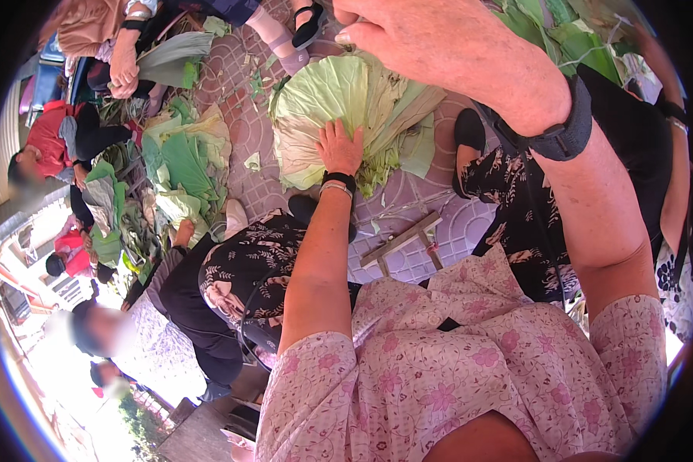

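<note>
A stack of large, pale yellow-green leaves (323, 92), broad and veined, lies on the paved ground in front of me. My left hand (339, 148) rests flat on its near side, fingers spread. Dried, crumpled leaf edges (393, 115) stick out on the stack's right side. High above the far right of the stack, my right hand (393, 31) is raised, partly cut off by the upper edge. Its thumb and a fingertip show apart, with nothing seen between them; the other fingers are mostly hidden.
A low wooden stool or frame (400, 240) stands between my knees and the stack. More leaf piles (189, 158) lie to the left, beside several seated people. Another person's clasped hands (123, 73) show at the upper left. Green leaves (585, 46) lie at the upper right.
</note>
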A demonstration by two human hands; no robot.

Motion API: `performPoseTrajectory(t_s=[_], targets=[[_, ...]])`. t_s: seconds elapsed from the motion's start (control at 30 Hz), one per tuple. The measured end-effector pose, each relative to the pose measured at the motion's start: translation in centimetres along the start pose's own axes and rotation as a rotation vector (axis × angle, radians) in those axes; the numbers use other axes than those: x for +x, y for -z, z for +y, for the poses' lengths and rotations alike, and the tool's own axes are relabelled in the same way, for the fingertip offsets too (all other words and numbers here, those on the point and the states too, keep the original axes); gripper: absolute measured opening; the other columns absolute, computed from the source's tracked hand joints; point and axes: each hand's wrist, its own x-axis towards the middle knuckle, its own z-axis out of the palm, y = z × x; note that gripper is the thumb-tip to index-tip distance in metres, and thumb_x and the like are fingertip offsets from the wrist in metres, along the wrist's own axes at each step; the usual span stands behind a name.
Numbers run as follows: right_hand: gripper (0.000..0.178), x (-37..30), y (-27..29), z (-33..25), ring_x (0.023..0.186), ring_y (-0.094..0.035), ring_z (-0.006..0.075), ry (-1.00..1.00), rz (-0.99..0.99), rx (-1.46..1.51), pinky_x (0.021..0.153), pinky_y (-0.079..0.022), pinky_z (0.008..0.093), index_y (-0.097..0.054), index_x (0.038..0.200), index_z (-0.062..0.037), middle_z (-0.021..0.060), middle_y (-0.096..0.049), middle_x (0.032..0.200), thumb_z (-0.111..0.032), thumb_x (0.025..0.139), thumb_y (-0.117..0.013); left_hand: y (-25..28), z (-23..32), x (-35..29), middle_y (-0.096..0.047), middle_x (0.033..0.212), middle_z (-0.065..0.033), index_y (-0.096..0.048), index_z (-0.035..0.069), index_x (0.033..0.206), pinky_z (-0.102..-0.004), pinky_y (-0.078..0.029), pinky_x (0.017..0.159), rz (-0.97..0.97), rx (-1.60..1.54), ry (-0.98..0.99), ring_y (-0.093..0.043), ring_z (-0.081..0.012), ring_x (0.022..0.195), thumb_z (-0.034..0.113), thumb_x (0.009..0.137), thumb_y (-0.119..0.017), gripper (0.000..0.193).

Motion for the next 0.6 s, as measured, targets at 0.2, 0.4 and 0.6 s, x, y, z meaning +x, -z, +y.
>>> performPoseTrajectory(t_s=[0.2,0.4,0.6], targets=[[0.021,0.3,-0.3,-0.4,0.078,-0.065,0.0449,-0.042,-0.043,-0.053,0.071,-0.050,0.0540,-0.063,0.083,0.0002,0.0239,-0.065,0.077,-0.020,0.087,-0.058,1.6,1.0,0.9,-0.040,0.152,-0.0234,-0.041,0.004,0.147,-0.0590,-0.025,0.116,0.156,-0.172,0.138,-0.032,-0.0412,0.144,0.052,0.093,-0.057,0.075],[0.020,0.4,-0.5,-1.2,0.079,-0.064,0.0435,-0.023,-0.063,-0.028,0.072,-0.050,0.0520,-0.062,0.084,-0.0008,0.0220,-0.066,0.078,-0.020,0.088,-0.058,-0.1,-4.0,0.5,-0.046,0.144,-0.0277,-0.046,-0.002,0.141,-0.0482,-0.033,0.114,0.163,-0.273,0.076,-0.041,-0.0425,0.136,0.047,0.095,-0.058,0.068],[0.016,0.2,-1.9,-1.5,0.077,-0.064,0.0397,-0.004,-0.080,-0.064,0.068,-0.049,0.0480,-0.063,0.090,-0.0026,0.0179,-0.065,0.079,-0.018,0.088,-0.062,0.0,-6.3,-0.4,-0.052,0.138,-0.0277,-0.050,-0.002,0.137,-0.0481,-0.039,0.108,0.262,-0.272,0.313,-0.048,-0.0437,0.129,0.038,0.096,-0.058,0.057]])
